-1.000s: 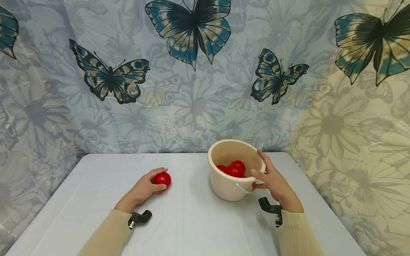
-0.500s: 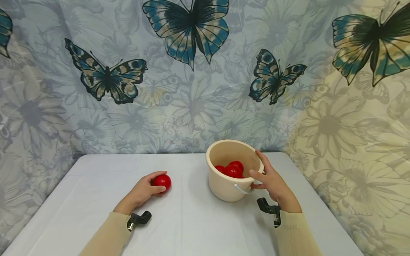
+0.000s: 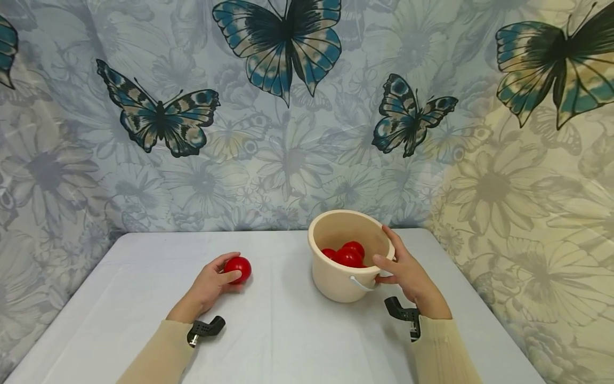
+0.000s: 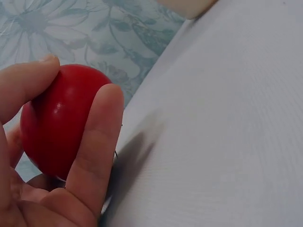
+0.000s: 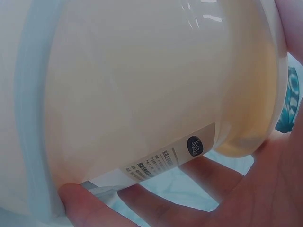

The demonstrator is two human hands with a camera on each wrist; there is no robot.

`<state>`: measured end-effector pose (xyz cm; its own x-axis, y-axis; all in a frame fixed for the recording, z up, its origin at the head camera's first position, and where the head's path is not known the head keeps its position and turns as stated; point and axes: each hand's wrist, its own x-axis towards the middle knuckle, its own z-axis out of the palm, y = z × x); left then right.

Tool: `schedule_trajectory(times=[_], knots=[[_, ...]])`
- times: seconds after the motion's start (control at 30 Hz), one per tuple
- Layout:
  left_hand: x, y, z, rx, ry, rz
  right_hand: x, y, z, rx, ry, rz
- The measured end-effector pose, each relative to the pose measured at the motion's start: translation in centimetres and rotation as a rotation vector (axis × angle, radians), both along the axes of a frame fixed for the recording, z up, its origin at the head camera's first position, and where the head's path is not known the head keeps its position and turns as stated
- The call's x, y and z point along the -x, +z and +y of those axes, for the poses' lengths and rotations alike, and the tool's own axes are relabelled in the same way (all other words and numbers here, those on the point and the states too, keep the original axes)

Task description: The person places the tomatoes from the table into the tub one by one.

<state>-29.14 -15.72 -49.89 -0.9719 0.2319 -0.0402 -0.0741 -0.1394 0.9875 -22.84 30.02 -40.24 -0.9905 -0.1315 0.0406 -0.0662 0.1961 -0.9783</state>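
Observation:
My left hand (image 3: 208,282) grips a glossy red ball (image 3: 237,270) at the left of the table, thumb and fingers wrapped around its sides. Close up in the left wrist view, the same ball (image 4: 61,118) sits between the fingers, with a shadow on the cloth beside it. A cream bucket (image 3: 336,282) stands right of centre, and several red balls (image 3: 348,257) lie inside it. On its right side, my right hand (image 3: 408,272) holds the bucket by rim and wall. The right wrist view shows fingers against the bucket's wall (image 5: 132,85), near a printed label (image 5: 175,153).
A white cloth covers the table (image 3: 288,330). Behind it hangs a butterfly-patterned fabric backdrop (image 3: 297,176). The bucket has a pale handle (image 3: 362,284) hanging at its front. A black wrist mount (image 3: 206,326) sits on the left sleeve, another mount (image 3: 404,314) on the right.
My left hand has shifted slightly left with the red ball, which now sits a little higher in the head view. The right hand and the bucket hold nearly still; the view shifts slightly.

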Motion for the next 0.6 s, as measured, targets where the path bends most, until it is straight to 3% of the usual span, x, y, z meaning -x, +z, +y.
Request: schedule_trajectory(times=[0.2,0.4,0.6], knots=[[-0.3,1.1,0.3,-0.03,0.024,-0.027,0.1,-0.1,0.0,-0.006,-0.005,-0.002],[-0.9,2.8,1.8,-0.09,0.034,-0.016,0.0,-0.1,-0.1,-0.01,-0.009,-0.004],[-1.3,4.9,3.6,-0.172,-0.012,0.0,0.1,-0.1,0.0,-0.011,-0.012,-0.006]])
